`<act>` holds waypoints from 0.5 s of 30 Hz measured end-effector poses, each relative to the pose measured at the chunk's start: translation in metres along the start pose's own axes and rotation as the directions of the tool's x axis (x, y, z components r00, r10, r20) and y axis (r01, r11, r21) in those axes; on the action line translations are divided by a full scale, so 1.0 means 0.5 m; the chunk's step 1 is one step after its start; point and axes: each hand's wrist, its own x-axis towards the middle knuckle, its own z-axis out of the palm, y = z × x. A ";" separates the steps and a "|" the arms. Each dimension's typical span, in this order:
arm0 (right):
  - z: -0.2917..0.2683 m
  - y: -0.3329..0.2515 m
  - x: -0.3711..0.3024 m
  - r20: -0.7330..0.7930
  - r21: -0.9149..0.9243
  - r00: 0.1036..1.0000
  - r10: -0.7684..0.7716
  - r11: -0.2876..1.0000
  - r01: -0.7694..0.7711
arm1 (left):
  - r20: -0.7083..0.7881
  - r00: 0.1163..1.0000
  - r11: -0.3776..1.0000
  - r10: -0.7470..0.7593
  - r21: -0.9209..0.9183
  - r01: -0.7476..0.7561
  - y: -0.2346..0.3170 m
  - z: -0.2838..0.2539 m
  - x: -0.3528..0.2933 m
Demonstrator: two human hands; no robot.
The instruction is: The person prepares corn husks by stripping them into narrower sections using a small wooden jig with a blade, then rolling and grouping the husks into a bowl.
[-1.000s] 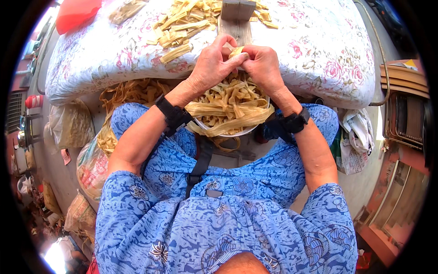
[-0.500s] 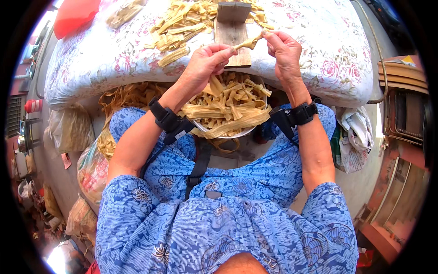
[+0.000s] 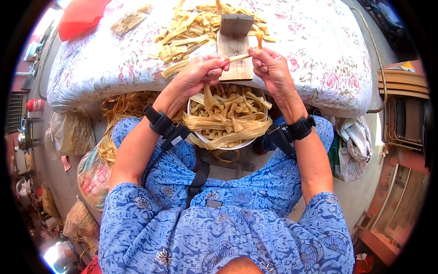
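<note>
A straw-coloured fibrous strip [image 3: 239,58] is stretched between my two hands, over a wooden board [image 3: 238,72] with an upright block. My left hand [image 3: 205,71] pinches its left end, fingers curled in. The thumb and fingers of my right hand [image 3: 271,66] grip the other side, and a twisted end of the strip sticks up above them. Below my hands stands a white-rimmed basin [image 3: 244,144] heaped with short, knotted-looking pieces of the same material. Longer flat strips [image 3: 223,122] lie across its near side.
Loose strips [image 3: 191,34] are piled on the flower-patterned cloth [image 3: 310,64] around the board. A red object [image 3: 82,18] and a clear bag [image 3: 131,20] rest at the far left. Long strips [image 3: 132,104] hang left of the basin. Plastic bags [image 3: 70,130] stand on the floor.
Both hands have come nearer to me, and my right hand has shifted left, closer to my left. The twisted strip end now points up above my right fingers. The view has shifted slightly.
</note>
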 end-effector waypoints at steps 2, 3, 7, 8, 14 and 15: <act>-0.001 -0.004 0.023 -0.032 -0.016 0.999 -0.039 0.999 0.038 | -0.086 0.992 0.973 0.088 0.222 -0.066 0.026 -0.004 0.014; 0.000 -0.003 0.043 -0.053 -0.058 0.995 -0.078 0.995 0.075 | -0.155 0.974 0.920 0.164 0.380 -0.094 0.037 -0.008 0.024; -0.026 0.023 0.117 -0.154 -0.216 0.956 -0.250 0.953 0.214 | -0.117 0.879 0.678 0.462 0.686 -0.265 0.039 -0.045 0.112; -0.027 0.037 0.127 -0.169 -0.265 0.951 -0.258 0.942 0.208 | -0.118 0.858 0.624 0.500 0.736 -0.263 0.022 -0.062 0.128; -0.052 0.070 0.124 -0.237 -0.631 0.929 -0.284 0.772 0.076 | -0.245 0.804 0.591 0.542 0.791 -0.157 -0.015 -0.097 0.119; -0.060 0.066 0.113 -0.137 -0.683 0.955 -0.264 0.724 0.102 | -0.205 0.839 0.630 0.504 0.752 -0.194 -0.013 -0.087 0.110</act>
